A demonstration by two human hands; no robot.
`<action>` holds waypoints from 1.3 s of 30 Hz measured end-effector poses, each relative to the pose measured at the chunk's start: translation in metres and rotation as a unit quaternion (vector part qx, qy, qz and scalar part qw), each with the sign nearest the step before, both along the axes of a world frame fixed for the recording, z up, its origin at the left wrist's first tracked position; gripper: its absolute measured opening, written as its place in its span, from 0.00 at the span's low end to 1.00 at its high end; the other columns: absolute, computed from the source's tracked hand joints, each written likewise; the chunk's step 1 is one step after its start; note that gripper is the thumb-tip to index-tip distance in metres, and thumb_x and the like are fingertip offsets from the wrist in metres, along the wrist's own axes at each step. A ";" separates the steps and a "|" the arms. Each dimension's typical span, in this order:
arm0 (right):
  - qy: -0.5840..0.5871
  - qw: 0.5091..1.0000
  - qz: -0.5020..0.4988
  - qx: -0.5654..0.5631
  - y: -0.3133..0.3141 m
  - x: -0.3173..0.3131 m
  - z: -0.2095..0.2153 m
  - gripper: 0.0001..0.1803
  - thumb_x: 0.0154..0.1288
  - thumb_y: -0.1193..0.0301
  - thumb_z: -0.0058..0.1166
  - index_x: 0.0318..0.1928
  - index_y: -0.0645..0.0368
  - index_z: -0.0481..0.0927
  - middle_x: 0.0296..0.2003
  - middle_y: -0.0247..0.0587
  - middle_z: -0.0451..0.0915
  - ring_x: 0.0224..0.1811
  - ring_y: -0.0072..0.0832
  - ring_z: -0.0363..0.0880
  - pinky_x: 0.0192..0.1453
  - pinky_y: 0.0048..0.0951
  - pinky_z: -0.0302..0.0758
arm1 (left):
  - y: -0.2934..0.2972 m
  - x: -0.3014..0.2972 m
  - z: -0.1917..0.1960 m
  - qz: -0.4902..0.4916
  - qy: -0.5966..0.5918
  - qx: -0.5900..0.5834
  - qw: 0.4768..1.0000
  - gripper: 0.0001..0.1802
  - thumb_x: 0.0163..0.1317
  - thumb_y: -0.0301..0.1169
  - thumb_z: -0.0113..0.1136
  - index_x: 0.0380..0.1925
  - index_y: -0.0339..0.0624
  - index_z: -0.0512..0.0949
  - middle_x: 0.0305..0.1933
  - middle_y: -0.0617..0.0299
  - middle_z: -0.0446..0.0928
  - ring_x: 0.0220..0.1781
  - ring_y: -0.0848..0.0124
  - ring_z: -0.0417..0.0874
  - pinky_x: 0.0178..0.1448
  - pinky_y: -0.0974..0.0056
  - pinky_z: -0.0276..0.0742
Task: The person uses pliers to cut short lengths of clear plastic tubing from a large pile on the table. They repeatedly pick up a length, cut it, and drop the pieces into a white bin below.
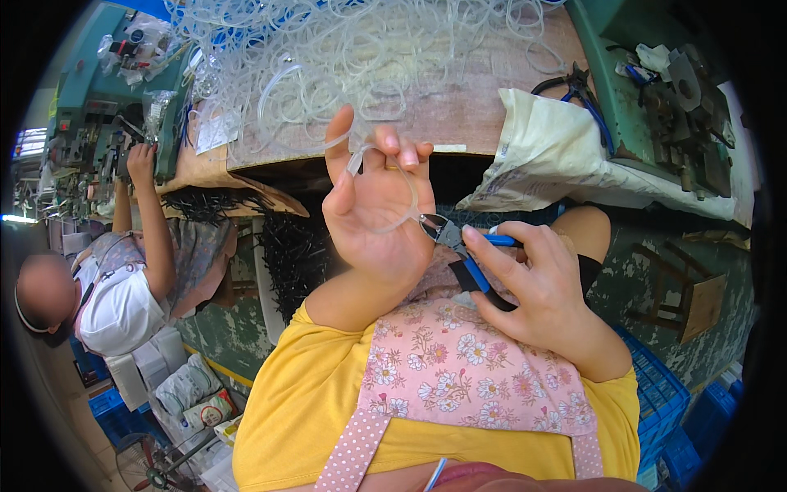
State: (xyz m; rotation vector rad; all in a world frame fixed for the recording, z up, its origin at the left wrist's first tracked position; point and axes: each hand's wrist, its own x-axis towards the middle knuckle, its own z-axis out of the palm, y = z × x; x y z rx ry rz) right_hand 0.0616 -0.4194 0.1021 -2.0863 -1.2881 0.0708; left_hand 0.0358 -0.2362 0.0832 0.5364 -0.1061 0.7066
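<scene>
Left fingers: the left hand [373, 209] is raised palm-up, thumb and fingertips [392, 141] pinched together on a loop of clear tubing [407, 201] that curves down toward 5 o'clock.
Right fingers: the right hand [533, 287] is wrapped tight around the blue handles of the cutters [459, 246], thumb laid along the upper handle.
Cutter tip: the dark blades point toward 10 o'clock and meet the low end of the tubing loop; whether they already bite it cannot be told.
Tubing's place: held in the air between the two hands, in front of the surface, not resting on anything.
Lap: a pink flowered apron [459, 369] over a yellow shirt lies below both hands at 6 o'clock.
Surface: a brown wooden surface [475, 115] at 12 o'clock carries a big tangle of clear tubing pieces [344, 49].
At 2 o'clock: a cream cloth bag [557, 156], and beyond it a green machine [664, 90] with metal parts.
At 9 o'clock: another person in a white top, one hand [141, 160] up at a second green machine [90, 107].
Near 8 o'clock: a heap of black strips [287, 246] beside the surface.
Risk, fingers: the blades sit near the left palm's edge, so a slip on closing could nick skin.
Risk, cut: the loop is springy and gripped only at the top; it may twist in the blades and cut crooked, or the freed end may flick away.
</scene>
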 end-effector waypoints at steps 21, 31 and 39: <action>0.010 1.000 -0.013 -0.006 0.004 -0.005 -0.006 0.41 0.41 0.72 0.65 0.63 0.43 0.73 0.43 0.46 0.70 0.37 0.42 0.71 0.41 0.38 0.72 | 0.000 0.001 0.003 -0.003 -0.001 -0.004 1.000 0.31 0.62 0.42 0.46 0.65 0.47 0.60 0.42 0.57 0.67 0.41 0.66 0.69 0.61 0.55 0.65; -0.084 0.996 -0.011 0.006 0.001 0.006 -0.017 0.40 0.39 0.76 0.68 0.59 0.42 0.76 0.39 0.40 0.71 0.35 0.37 0.72 0.35 0.33 0.71 | 0.013 0.003 0.013 -0.185 0.103 -0.059 0.976 0.28 0.64 0.39 0.48 0.62 0.40 0.62 0.40 0.54 0.69 0.39 0.67 0.71 0.64 0.55 0.67; -0.075 0.997 0.029 0.004 -0.006 0.018 -0.019 0.40 0.40 0.80 0.66 0.60 0.46 0.75 0.39 0.39 0.71 0.35 0.35 0.72 0.36 0.31 0.72 | 0.021 0.011 0.007 -0.321 0.152 -0.123 0.927 0.29 0.64 0.39 0.47 0.63 0.36 0.61 0.40 0.50 0.71 0.43 0.59 0.76 0.70 0.48 0.64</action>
